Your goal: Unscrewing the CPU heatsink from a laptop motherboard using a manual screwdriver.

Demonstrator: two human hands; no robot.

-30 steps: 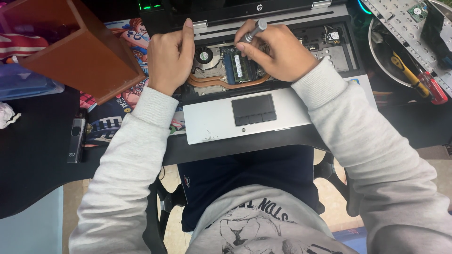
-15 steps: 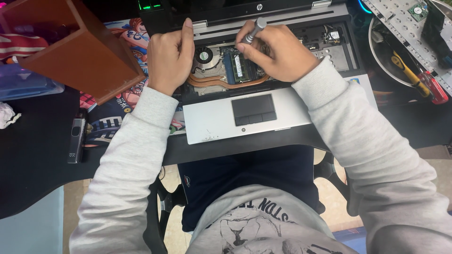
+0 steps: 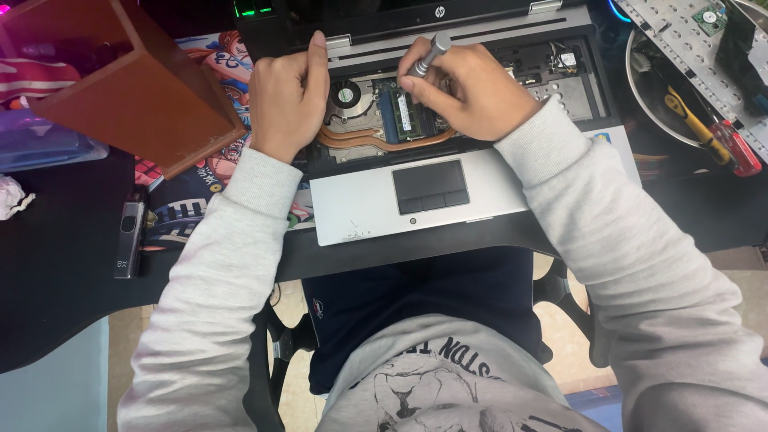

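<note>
An opened silver laptop lies on the desk with its keyboard removed, showing a fan, copper heat pipes and a memory module. My right hand is closed around a grey metal screwdriver, held upright over the memory area; its tip is hidden by my fingers. My left hand rests as a loose fist on the laptop's left edge beside the fan, holding nothing that I can see.
A brown wooden box stands at the left. A small dark device and crumpled paper lie on the black desk. At the right a round tray holds yellow and red screwdrivers, with the removed keyboard above it.
</note>
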